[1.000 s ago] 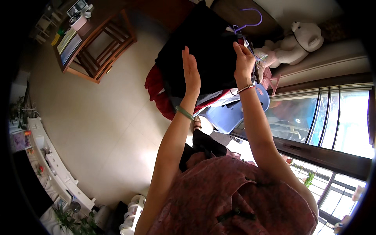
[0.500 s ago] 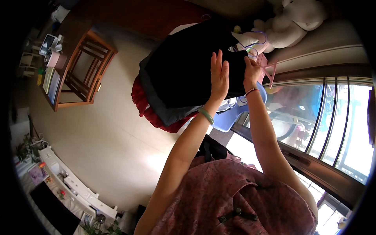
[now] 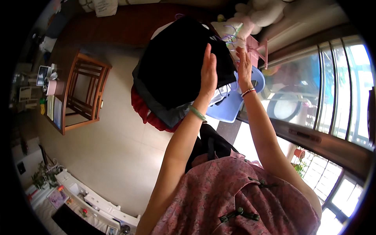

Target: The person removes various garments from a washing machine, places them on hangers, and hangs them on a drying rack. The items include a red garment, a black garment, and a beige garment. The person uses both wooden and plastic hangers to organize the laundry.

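Note:
A black garment (image 3: 180, 66) hangs in front of me on a purple hanger (image 3: 231, 37), over grey and red cloth (image 3: 147, 113). My left hand (image 3: 209, 74), a green bangle on its wrist, lies flat on the garment's right side with the fingers straight and together. My right hand (image 3: 243, 66), wearing a red and white bracelet, is raised just right of the garment's edge, with its fingertips close below the hanger. Its grip is hidden from view.
A blue plastic stool (image 3: 231, 105) and a pink stool (image 3: 256, 49) stand behind the garment, with a plush toy (image 3: 254, 11) above them. A wooden side table (image 3: 84, 94) is at the left. Glass sliding doors (image 3: 325, 98) run along the right, and a white cabinet (image 3: 90, 199) sits at lower left.
My view has swung, so the garment now sits lower and more central. Both hands have stayed at its right edge, the left one moving closer to the right one.

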A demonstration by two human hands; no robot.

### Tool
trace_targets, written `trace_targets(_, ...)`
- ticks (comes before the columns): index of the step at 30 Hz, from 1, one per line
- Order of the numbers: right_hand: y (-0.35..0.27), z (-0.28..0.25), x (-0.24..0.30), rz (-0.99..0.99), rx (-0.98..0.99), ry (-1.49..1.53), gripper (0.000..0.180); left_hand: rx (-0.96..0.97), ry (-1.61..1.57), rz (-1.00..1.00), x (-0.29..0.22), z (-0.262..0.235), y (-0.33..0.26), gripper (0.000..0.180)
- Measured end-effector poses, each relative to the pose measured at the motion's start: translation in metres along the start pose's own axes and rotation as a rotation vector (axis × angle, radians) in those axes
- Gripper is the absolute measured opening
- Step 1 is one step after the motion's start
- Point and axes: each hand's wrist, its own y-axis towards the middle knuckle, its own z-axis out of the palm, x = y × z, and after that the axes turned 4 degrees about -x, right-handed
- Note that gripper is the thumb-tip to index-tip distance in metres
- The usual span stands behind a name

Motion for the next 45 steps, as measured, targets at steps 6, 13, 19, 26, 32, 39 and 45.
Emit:
trace_targets(6,-0.098,-0.028,0.043,0.189,0.214,0.525,0.075,0.122,-0.397,-0.082,-0.018,-0.001,-0.075,0.061)
trace_targets(13,-0.215,-0.068,0.059,0.267,0.079,0.92,0.078,0.255,-0.523,-0.149,-0.022,0.012,-0.164,0.069)
trace_targets(19,-0.287,-0.12,0.061,0.242,-0.026,1.067,0.076,0.323,-0.813,-0.393,-0.026,0.033,-0.227,0.057)
trace_targets(26,-0.339,-0.189,0.054,0.162,-0.198,1.195,0.073,0.551,-0.841,-0.632,-0.009,0.083,-0.289,0.066)
trace_targets(32,-0.373,-0.261,0.062,0.117,-0.457,1.183,0.068,0.717,-0.797,-0.768,0.013,0.147,-0.343,0.065)
trace_targets(39,-0.405,-0.368,0.06,-0.121,-0.62,1.34,0.071,0.875,-0.726,-0.918,0.05,0.237,-0.418,0.061)
trace_targets(45,-0.429,-0.486,0.053,-0.138,-0.758,1.333,0.065,0.894,-0.531,-0.96,0.086,0.32,-0.488,0.051)
